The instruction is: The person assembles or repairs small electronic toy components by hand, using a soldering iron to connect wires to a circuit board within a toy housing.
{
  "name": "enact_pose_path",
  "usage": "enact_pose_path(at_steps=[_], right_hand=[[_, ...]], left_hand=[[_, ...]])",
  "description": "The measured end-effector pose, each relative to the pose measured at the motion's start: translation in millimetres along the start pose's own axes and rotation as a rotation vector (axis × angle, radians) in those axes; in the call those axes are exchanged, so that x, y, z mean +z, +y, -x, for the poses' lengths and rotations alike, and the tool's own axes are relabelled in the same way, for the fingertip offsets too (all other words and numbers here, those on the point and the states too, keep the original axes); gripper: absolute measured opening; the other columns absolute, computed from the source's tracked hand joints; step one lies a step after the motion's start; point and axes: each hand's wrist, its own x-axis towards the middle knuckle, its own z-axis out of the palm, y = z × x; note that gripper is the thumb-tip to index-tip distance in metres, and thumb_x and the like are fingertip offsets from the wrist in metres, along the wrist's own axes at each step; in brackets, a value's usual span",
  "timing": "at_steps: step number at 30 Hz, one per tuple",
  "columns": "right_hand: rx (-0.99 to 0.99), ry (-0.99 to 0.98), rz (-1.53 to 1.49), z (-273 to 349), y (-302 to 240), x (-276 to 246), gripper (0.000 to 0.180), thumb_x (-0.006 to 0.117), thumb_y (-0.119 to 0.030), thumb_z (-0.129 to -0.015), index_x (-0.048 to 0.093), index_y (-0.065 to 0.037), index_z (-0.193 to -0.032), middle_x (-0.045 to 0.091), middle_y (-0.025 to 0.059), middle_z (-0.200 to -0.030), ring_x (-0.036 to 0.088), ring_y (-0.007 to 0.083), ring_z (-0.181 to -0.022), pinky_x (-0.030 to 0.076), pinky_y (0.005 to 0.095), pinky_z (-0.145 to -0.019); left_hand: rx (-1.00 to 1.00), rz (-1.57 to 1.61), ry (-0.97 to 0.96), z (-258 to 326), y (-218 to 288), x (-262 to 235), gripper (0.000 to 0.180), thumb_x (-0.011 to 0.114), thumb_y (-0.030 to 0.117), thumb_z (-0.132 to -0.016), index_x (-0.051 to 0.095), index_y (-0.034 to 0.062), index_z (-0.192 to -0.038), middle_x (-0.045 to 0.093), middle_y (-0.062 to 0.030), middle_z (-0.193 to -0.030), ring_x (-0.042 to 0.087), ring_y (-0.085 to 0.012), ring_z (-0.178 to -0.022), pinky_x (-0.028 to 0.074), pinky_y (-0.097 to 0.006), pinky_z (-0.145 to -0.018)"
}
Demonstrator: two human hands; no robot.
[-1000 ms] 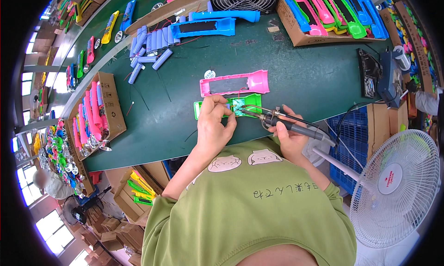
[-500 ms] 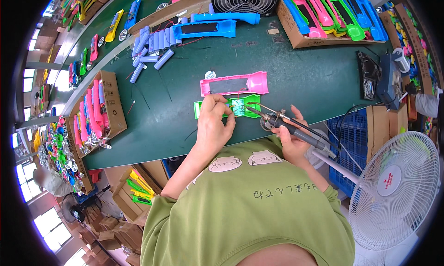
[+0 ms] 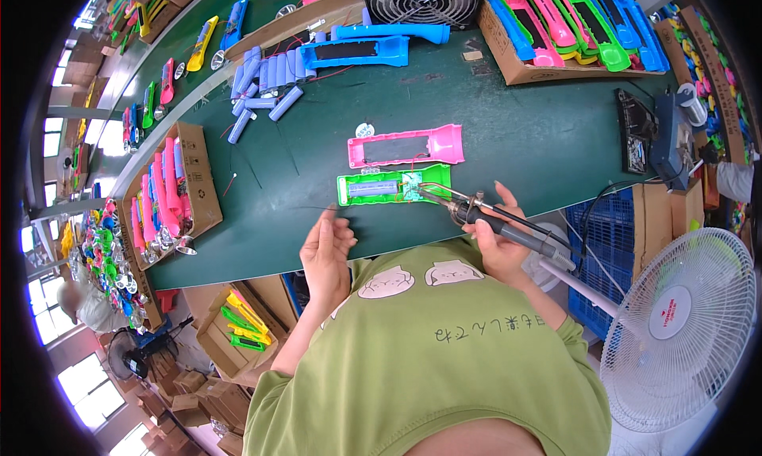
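Note:
In my right hand [image 3: 502,246] is a grey-handled soldering iron [image 3: 508,229] with a metal guide tube along it; its tip meets the small green circuit board [image 3: 412,186]. That board sits in an open bright green flashlight housing [image 3: 344,191], beside a purple cylindrical battery cell [image 3: 373,188]. Just left of the housing, my left hand [image 3: 327,246] has thumb and forefinger pinched on a thin black wire [image 3: 314,208]. Beyond the green housing lies a pink one [image 3: 451,144] with a dark strip inside and a red wire.
Purple battery cells [image 3: 278,71] and blue housings [image 3: 357,51] lie at the back. Boxes of colourful housings stand at the left [image 3: 208,190] and back right [image 3: 516,73]. A solder station [image 3: 671,142] is at the right edge, a white fan [image 3: 675,321] below it.
My left hand has moved from over the green housing toward me and left, uncovering the battery cell. The soldering iron stays over the circuit board.

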Motion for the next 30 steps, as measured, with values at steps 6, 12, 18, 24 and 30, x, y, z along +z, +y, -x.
enact_pose_path(at_steps=[6, 12, 18, 24, 30], right_hand=[[-0.034, -0.025, 0.054, 0.7, 1.6, -2.6, 0.025, 0.061, 0.001, -0.075, 0.055, -0.001, -0.099, 0.056, 0.0069, -0.085, 0.060, 0.0204, -0.085, 0.029, 0.0466, -0.100], [-0.028, 0.002, 0.083, 0.6, -5.2, -3.5, 0.022, 0.061, -0.001, -0.075, 0.054, -0.002, -0.096, 0.061, 0.0047, -0.072, 0.062, 0.0134, -0.070, 0.026, 0.0476, -0.101], [-0.019, 0.019, 0.104, -0.2, -6.1, -4.4, 0.021, 0.061, -0.001, -0.075, 0.054, -0.002, -0.094, 0.063, 0.0044, -0.067, 0.062, 0.0126, -0.068, 0.025, 0.0477, -0.101], [-0.007, 0.036, 0.101, -0.4, -3.9, -2.5, 0.018, 0.057, 0.000, -0.074, 0.054, -0.001, -0.092, 0.060, 0.0045, -0.065, 0.062, 0.0122, -0.058, 0.024, 0.0482, -0.103], [0.006, 0.036, 0.071, 0.5, -1.6, 0.0, 0.019, 0.061, -0.002, -0.074, 0.055, -0.002, -0.092, 0.062, 0.0043, -0.065, 0.061, 0.0120, -0.065, 0.025, 0.0475, -0.100]], left_hand=[[1.130, -1.067, -0.193, -15.0, 5.2, 39.5, 0.022, 0.063, -0.008, -0.069, 0.064, 0.0012, -0.088, 0.058, -0.0072, -0.081, 0.057, -0.0184, -0.070, 0.046, -0.028, -0.062], [1.144, -1.195, -0.458, -25.7, -4.7, 56.4, 0.026, 0.065, -0.003, -0.060, 0.063, 0.0050, -0.085, 0.054, -0.0048, -0.076, 0.055, -0.0208, -0.064, 0.045, -0.030, -0.054], [1.298, -1.362, -0.512, -28.6, -2.5, 58.5, 0.029, 0.062, 0.001, -0.059, 0.063, 0.0044, -0.087, 0.050, -0.0040, -0.074, 0.053, -0.0185, -0.061, 0.043, -0.029, -0.051], [1.356, -1.467, -0.557, -29.2, -0.8, 60.8, 0.027, 0.061, 0.003, -0.060, 0.062, 0.0016, -0.087, 0.047, -0.0038, -0.069, 0.050, -0.0170, -0.062, 0.042, -0.028, -0.052], [1.358, -1.483, -0.589, -29.3, 0.7, 60.4, 0.027, 0.062, 0.004, -0.060, 0.062, 0.0014, -0.087, 0.047, -0.0039, -0.069, 0.050, -0.0170, -0.062, 0.042, -0.028, -0.052]])
